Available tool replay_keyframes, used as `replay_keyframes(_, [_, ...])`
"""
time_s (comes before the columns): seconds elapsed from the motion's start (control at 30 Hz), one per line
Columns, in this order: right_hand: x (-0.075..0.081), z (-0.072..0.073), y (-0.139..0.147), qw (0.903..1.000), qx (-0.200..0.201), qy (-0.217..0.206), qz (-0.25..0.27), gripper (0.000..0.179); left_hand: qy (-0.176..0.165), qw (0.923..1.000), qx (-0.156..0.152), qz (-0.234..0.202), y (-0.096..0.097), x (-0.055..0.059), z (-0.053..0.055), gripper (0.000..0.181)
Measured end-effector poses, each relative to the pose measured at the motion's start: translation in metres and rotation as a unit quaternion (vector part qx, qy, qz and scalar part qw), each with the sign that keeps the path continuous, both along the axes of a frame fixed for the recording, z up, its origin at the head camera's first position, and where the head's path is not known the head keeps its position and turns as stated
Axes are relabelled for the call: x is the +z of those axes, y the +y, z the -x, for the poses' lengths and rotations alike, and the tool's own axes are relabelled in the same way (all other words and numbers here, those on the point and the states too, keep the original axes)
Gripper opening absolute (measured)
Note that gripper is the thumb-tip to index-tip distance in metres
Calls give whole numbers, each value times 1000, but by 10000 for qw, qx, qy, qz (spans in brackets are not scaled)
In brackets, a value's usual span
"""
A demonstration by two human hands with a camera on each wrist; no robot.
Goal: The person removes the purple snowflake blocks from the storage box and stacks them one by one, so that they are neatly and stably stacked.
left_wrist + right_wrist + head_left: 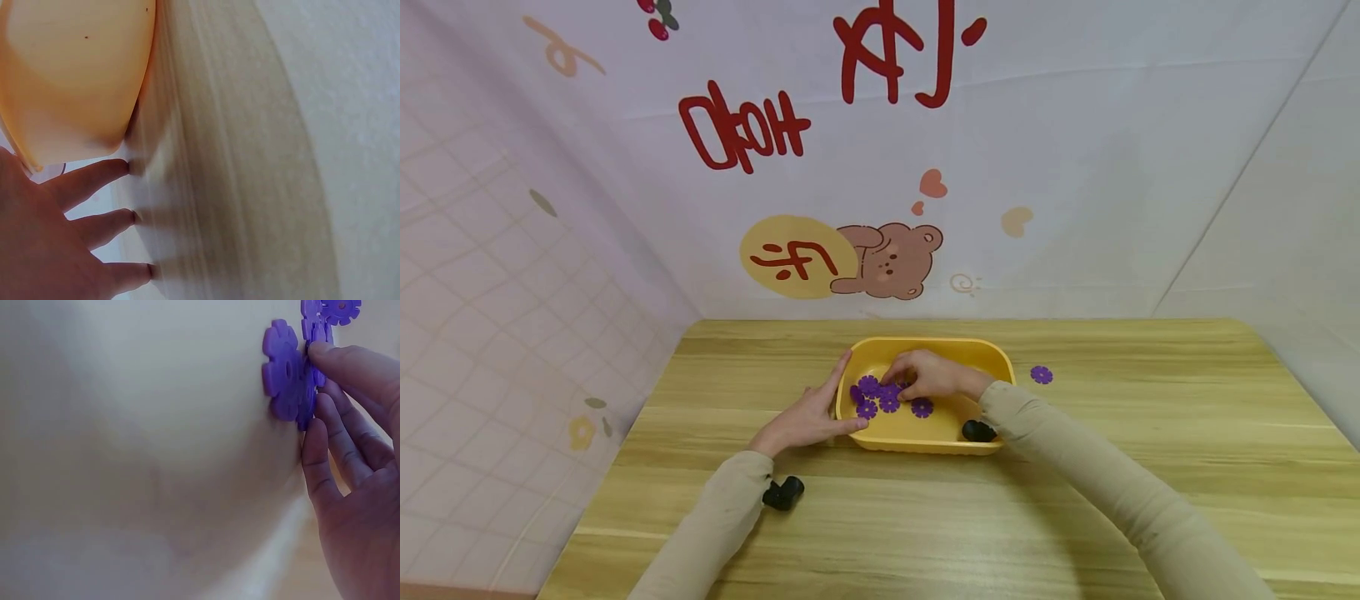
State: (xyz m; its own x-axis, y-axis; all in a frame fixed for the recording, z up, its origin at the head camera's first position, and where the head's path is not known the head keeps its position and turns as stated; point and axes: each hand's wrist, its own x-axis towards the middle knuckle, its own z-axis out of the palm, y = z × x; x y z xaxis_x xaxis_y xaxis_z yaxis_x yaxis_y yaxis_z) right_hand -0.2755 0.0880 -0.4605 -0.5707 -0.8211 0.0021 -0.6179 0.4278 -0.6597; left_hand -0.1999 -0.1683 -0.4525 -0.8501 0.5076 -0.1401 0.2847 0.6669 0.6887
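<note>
Inside a yellow plastic bin [925, 446] lie several purple snowflake discs [867, 409], flat, notched and flower-shaped, mostly toward its left end. My right hand [928, 372] reaches over the bin's right side, fingers bent down among the discs. In the right wrist view, its thumb and fingertips pinch at a purple disc [310, 394], and a larger-looking disc [284, 372] stands in front. My left hand [808, 419] spreads along the bin's left end, thumb at the near corner and index finger by the far one. Its other fingertips [128, 219] touch the table beside the bin.
One loose purple disc [1041, 375] lies on the wooden table [895, 525] right of the bin. A black object [977, 431] shows at my right wrist, another black object [784, 493] by my left wrist. Behind the table hangs a printed white cloth [1075, 167].
</note>
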Motion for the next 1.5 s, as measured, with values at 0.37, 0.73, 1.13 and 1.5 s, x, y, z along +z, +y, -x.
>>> replay_keyframes(0.37, [0,-2,0,10000,-37,-10,-80,27,70,10000,27,37,0,-3,0,108])
replay_keyframes(0.73, [-2,-3,2,9997,179,-84,-130,36,30,10000,38,-25,0,-1,-2,108])
replay_keyframes(1.13, [2,-5,1,9997,182,-45,-153,33,55,10000,46,-26,0,-1,-3,107])
replay_keyframes(1.5, [13,-6,1,9981,62,-419,454,30,44,9999,106,42,1,0,-3,108])
